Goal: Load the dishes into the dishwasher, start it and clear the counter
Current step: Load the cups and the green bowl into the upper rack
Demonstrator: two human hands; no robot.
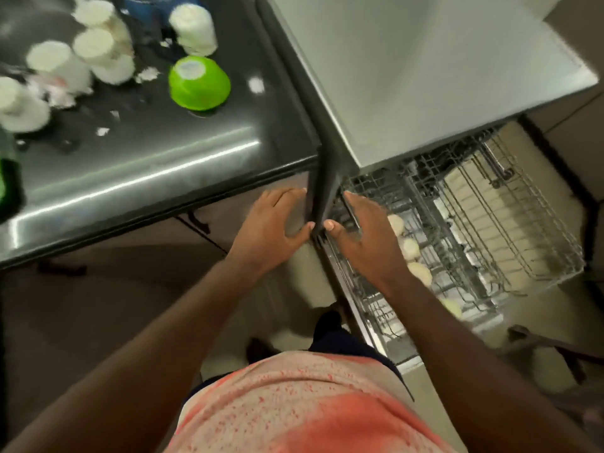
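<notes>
Down at the seam between the dark glossy counter (163,165) and the dishwasher, both my hands are empty. Left hand (277,220): fingers straight, thumb against the dark upright post (323,191). Right hand (356,237): fingers spread, lying over the near rim of the wire dishwasher rack (490,223). I can't tell if it actually touches the wire.

The rack is pulled out under the grey steel panel (425,76). A row of round white dishes (410,248) sits along its near side, and the far section looks free.

Not loaded yet: a lime-green plastic bowl (199,83) upside down near the counter's right edge, and several white cups (58,65), also inverted, further left. White scraps (147,73) lie among them.

My read: mid-load, between items. Starting the machine and clearing the counter are still ahead.

Next move, as I judge it: left hand goes back up to the bowl, since it's closest. It's smooth and domed, so it needs a wide grasp over the base or fingers under the rim. Then carry it past the post without clipping it and set it open side down in the free section.
</notes>
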